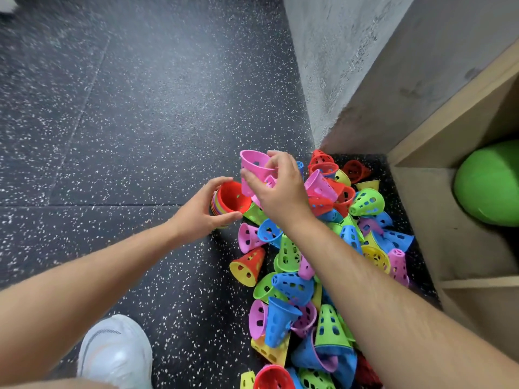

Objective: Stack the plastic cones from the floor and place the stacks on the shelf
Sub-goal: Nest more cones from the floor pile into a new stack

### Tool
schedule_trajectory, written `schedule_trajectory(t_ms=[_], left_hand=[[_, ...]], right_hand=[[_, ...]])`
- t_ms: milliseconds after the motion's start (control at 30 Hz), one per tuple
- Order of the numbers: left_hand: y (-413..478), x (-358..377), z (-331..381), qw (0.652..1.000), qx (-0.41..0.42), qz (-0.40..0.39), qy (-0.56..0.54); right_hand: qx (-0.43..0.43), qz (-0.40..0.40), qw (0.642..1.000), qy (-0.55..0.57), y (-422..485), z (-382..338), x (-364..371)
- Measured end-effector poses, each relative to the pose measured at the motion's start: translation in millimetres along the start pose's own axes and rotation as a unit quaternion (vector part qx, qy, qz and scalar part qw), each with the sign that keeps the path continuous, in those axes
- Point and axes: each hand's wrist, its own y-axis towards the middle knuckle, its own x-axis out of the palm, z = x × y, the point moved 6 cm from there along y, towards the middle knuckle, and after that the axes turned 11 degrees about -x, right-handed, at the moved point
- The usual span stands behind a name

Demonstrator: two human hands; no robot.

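Note:
My left hand [202,209] grips a stack of nested cones [228,200], lying on its side with a red cone's open mouth facing right. My right hand [276,188] pinches a pink cone [254,167] just above and right of that mouth, its narrow end hidden in my fingers. A big pile of loose perforated cones [314,265] in pink, blue, green, yellow and red covers the floor below and right of both hands. The wooden shelf [438,209] stands right of the pile.
A green ball [490,182] sits in a shelf compartment. A grey concrete wall [337,66] rises behind the pile. My white shoe [116,353] is at the lower left on the dark speckled floor [140,108], which stretches away to the left.

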Motion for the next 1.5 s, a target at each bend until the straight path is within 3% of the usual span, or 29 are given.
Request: schedule_trajectory(t_ms=[100,233,333,500,667,933,1200,1500], left_hand=[[-7,-3,0,1.0,-0.009,0.027,-0.006],[-16,-10,-3,0.998,-0.015,0.059,-0.009],[-24,-19,-8,0.997,-0.019,0.069,0.009],[-48,-24,-2,0.996,-0.053,0.058,0.034],[-66,-19,-1,0.996,-0.036,0.059,0.063],[-58,-29,-12,0.994,-0.022,0.055,0.091],[-25,-34,-3,0.998,-0.026,0.036,0.046],[16,-32,-5,0.997,-0.039,0.053,-0.035]], right_hand=[[-0.007,-0.072,0.997,-0.031,-6,-6,21],[0.06,-0.214,0.973,-0.063,-28,-2,44],[0.062,-0.262,0.961,-0.069,-41,-6,49],[0.036,-0.272,0.955,-0.11,-50,-14,52],[0.025,-0.278,0.952,-0.124,-61,-13,51],[0.05,-0.231,0.97,-0.059,-65,8,57],[0.069,-0.215,0.974,-0.024,-38,26,58],[0.074,-0.25,0.965,0.009,-11,37,59]])
